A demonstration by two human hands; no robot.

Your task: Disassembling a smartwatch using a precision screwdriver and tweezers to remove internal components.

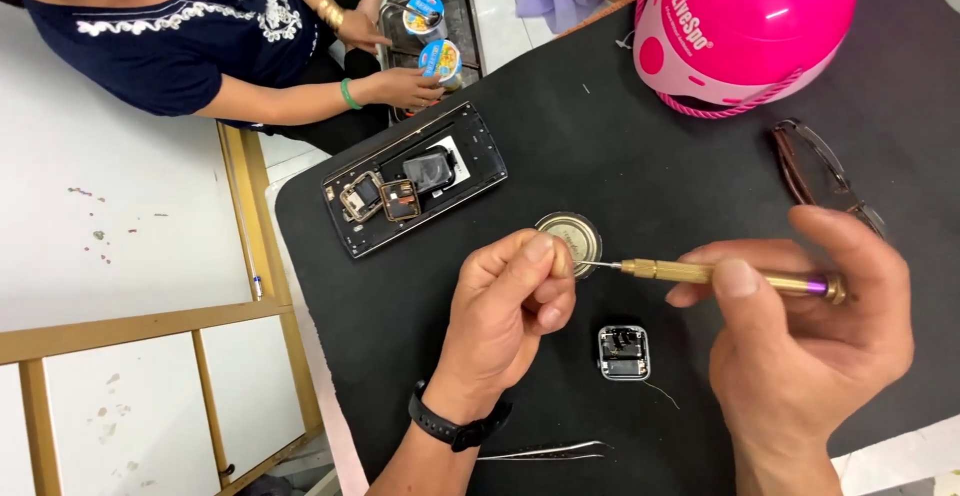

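Your right hand point(800, 346) pinches a slim brass screwdriver point(725, 276) (purple-ringed end); your left hand point(515, 301) pinches something too small to tell at its steel tip.

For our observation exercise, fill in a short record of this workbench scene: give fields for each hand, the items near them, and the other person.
Left hand: left hand pinches something small, hidden by its fingers
Right hand: right hand grips a brass screwdriver, tip at the left fingers
Below the hands: opened square watch case; tweezers
Behind the hands: round tin; black parts tray
Right side: pink helmet; glasses
Surface: black mat
Other person: hand on a cup in a metal tray
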